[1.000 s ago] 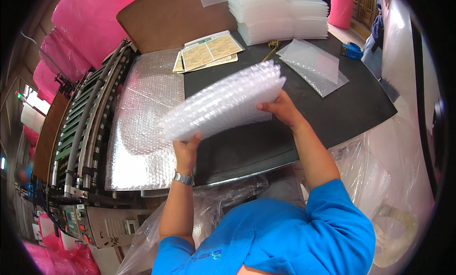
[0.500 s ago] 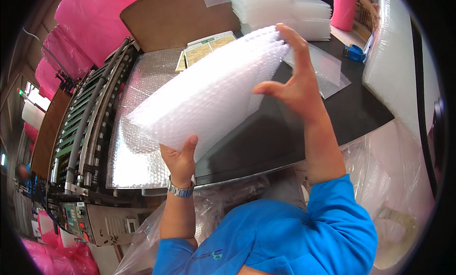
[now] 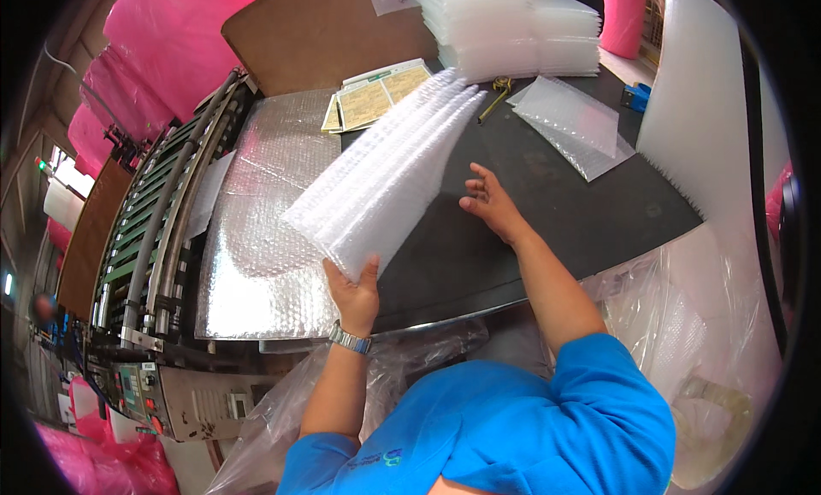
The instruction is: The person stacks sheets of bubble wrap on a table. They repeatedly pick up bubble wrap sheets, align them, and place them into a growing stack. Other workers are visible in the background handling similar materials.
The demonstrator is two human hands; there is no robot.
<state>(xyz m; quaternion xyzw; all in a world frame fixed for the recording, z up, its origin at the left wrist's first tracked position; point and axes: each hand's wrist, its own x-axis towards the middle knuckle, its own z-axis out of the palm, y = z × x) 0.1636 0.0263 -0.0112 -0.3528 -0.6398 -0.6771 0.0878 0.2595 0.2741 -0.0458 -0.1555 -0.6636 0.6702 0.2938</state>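
Note:
My left hand (image 3: 353,290) grips the near end of a thick stack of clear bubble-wrap bags (image 3: 385,172). The stack rises tilted away from me over the black table (image 3: 547,238). My right hand (image 3: 490,202) hovers open just to the right of the stack, fingers spread, holding nothing. A silver watch sits on my left wrist.
A wide sheet of bubble wrap (image 3: 256,230) comes off the roller machine (image 3: 154,238) at the left. A tall pile of finished bags (image 3: 513,29) stands at the table's far edge, with loose bags (image 3: 573,123), printed papers (image 3: 376,93), a brown board (image 3: 329,33), pink rolls (image 3: 162,59).
My right hand let go of the stack's far end and dropped down beside it. The stack now rests in my left hand alone, still tilted up.

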